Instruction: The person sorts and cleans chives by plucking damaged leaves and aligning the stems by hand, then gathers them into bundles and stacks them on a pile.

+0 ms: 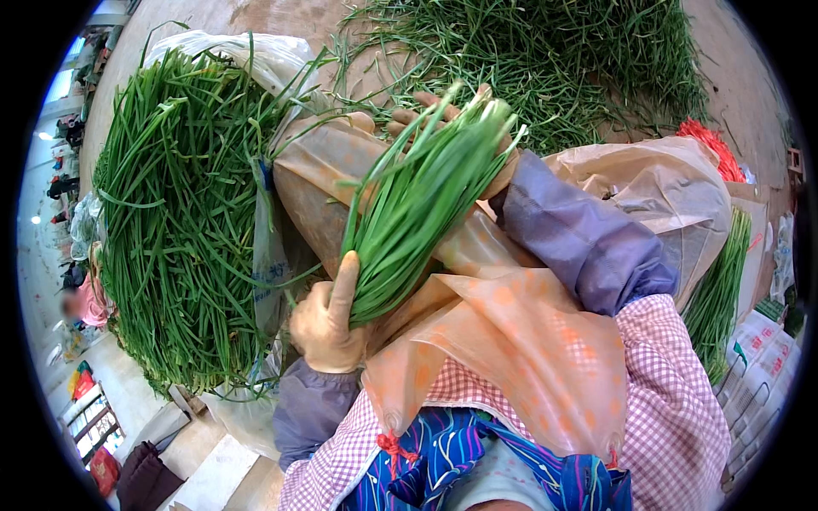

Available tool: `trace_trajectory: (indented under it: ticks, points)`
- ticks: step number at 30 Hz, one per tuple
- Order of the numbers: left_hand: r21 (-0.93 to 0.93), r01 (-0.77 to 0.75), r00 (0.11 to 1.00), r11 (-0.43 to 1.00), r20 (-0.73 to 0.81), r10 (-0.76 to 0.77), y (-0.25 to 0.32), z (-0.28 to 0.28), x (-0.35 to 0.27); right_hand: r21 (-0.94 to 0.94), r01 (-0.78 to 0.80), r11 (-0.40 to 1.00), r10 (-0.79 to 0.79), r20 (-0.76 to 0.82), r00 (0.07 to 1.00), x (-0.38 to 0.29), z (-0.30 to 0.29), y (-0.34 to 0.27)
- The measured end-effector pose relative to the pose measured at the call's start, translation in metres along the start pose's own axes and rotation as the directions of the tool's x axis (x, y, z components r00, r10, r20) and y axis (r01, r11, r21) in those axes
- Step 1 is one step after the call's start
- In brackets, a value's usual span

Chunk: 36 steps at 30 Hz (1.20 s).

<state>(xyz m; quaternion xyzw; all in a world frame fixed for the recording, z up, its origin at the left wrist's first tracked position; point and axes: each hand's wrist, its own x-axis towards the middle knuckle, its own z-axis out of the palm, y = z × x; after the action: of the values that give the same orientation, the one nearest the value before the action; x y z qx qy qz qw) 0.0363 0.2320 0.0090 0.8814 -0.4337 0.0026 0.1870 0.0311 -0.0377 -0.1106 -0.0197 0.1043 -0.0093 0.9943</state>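
A bunch of green garlic chives [415, 223] slants across my lap, its leaves partly blurred and its pale cut ends at the upper right. My left hand [329, 332], in a tan glove, holds the leafy lower end, thumb upright along its side. Around the paler end is my right hand [409, 118], in a brown glove; its fingers show past the far side and the bunch hides its palm. Beneath both hands lies a translucent apron [530, 319] with orange spots, draped over my knees.
To the left stands a large stack of chives [185, 223] partly wrapped in clear plastic [271, 255]. Loose chives [543, 70] are heaped on the floor ahead. At the right are red plastic strands [712, 147], another row of chives [719, 294] and a wire basket [744, 402].
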Motion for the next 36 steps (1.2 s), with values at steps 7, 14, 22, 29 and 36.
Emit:
trace_trajectory:
  ticks: [7, 14, 22, 29, 36]
  points:
    - [0.251, -0.160, 0.981, 0.955, 0.146, 0.126, -0.021, 0.001, -0.005, 0.131, -0.144, 0.981, 0.086, 0.375, 0.923, 0.010, -0.012, -0.006]
    - [0.148, -0.065, 0.989, 0.987, 0.143, 0.043, -0.007, 0.008, -0.015, -0.400, 0.008, 0.917, -0.118, -0.252, 0.960, -0.003, -0.012, -0.062]
    - [0.090, -0.059, 0.991, 0.994, 0.129, 0.047, -0.006, 0.011, -0.011, -0.765, 0.335, -0.550, 0.015, 0.392, 0.920, -0.065, 0.081, -0.042]
    - [0.079, -0.052, 0.990, 0.996, 0.132, 0.041, -0.009, 0.012, -0.017, -0.655, 0.383, -0.651, -0.042, 0.535, 0.844, -0.053, 0.061, -0.019]
    - [0.075, -0.052, 0.991, 0.996, 0.128, 0.042, -0.012, 0.018, -0.023, -0.609, 0.388, -0.692, -0.048, 0.574, 0.817, -0.057, 0.084, -0.030]
